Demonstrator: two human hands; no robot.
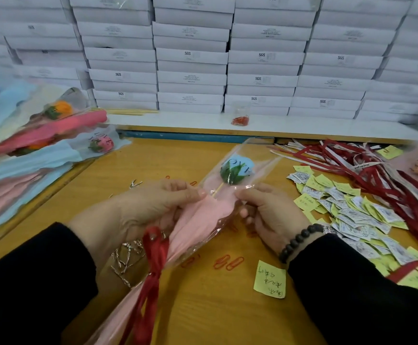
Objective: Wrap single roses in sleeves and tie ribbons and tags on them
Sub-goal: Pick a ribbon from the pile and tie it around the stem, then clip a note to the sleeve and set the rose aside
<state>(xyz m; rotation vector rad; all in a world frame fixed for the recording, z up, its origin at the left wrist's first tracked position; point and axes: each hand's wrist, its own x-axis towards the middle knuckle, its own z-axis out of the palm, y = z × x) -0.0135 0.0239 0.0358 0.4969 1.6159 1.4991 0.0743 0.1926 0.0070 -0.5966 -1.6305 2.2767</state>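
Now | sleeved rose (230, 174) slants away, head far-right of my chest | left hand (153, 207) and right hand (270, 212) pinch the sleeve (210, 210) below the head | ribbon (153, 257) nearer left.

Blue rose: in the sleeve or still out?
In. The blue rose sits under the clear sleeve, pink paper behind it; left hand and right hand pinch the sleeve's edges.

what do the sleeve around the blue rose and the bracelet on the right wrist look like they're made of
The sleeve looks like clear glossy plastic film, since it glints and shows the rose through it, with what seems a matte pink paper liner inside. The bracelet is a string of dark round beads with a dull sheen, possibly wood or stone; the picture cannot settle which.
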